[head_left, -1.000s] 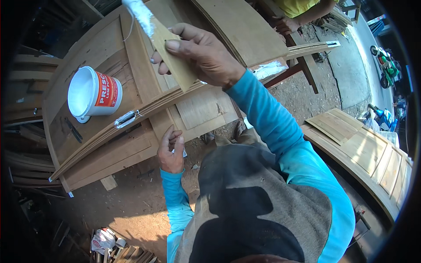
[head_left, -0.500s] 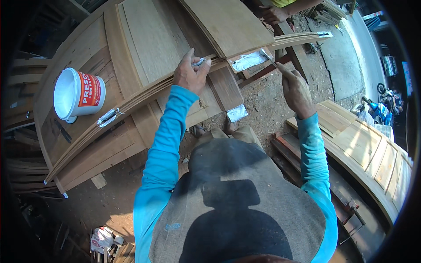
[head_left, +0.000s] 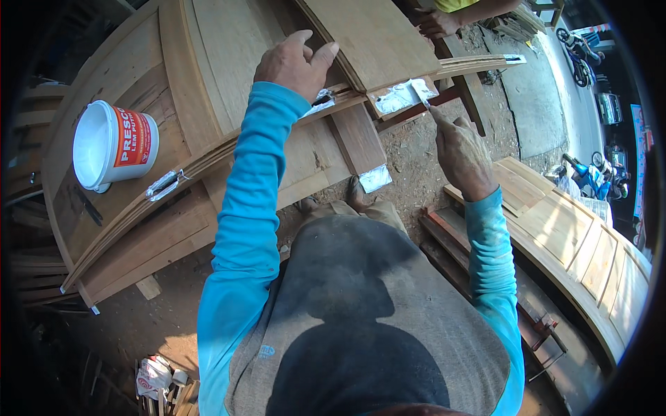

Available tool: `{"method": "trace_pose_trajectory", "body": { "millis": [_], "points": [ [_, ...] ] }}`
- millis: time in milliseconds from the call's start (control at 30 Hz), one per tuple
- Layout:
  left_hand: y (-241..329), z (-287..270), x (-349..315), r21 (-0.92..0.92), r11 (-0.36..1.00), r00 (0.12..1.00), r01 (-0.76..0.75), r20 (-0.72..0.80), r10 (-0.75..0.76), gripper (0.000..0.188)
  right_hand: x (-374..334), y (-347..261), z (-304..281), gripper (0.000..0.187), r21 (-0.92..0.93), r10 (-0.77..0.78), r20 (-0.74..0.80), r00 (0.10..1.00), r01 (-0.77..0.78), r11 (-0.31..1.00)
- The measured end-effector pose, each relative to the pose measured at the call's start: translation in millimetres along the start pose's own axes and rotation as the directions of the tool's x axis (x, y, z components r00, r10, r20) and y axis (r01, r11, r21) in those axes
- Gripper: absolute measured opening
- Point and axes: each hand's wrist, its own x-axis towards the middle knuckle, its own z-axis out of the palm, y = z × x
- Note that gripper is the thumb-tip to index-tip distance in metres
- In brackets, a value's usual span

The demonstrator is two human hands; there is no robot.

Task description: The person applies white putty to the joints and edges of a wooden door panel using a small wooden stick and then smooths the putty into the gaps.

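Observation:
In my right hand (head_left: 463, 151) is a small putty knife (head_left: 423, 93), its blade flat against white paste (head_left: 397, 98) spread on the end of a wooden door panel (head_left: 378, 41). My left hand (head_left: 295, 64) is over the neighbouring curved panels, left of that end, with thumb and forefinger apart and nothing seen between them. Just below it, a paste-smeared slot (head_left: 319, 104) shows in the panel edge. Farther left, a white bucket (head_left: 104, 149) with a red label lies tilted on the wood, its inside white.
Another white-smeared slot (head_left: 165, 186) lies near the bucket, beside a dark flat tool (head_left: 90, 206). A lower board's end carries white paste (head_left: 375, 178). Another person's hand (head_left: 438, 24) rests at the far side. More panels (head_left: 569, 239) lie at right, near a clamp (head_left: 547, 326).
My left hand has lifted away from the slot in the panel edge, up and left. The putty knife now lies flatter on the paste, which covers more of the panel end.

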Motion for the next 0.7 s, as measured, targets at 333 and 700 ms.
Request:
{"method": "trace_pose_trajectory", "body": {
  "millis": [333, 700],
  "points": [
    [-46, 24, 67, -0.360, 0.882, 0.943, 0.305, 0.242, -0.228, 0.106, 8, -22, 0, 0.042, 0.043, -0.037, -0.040, 0.999, 0.038, 0.998],
    [-18, 66, 81, 0.129, 0.979, 0.953, 0.155, 0.241, -0.183, 0.121, 9, -8, -1, 0.042, 0.033, 0.063, -0.124, 0.990, -0.060, 0.998]
  ]
}}
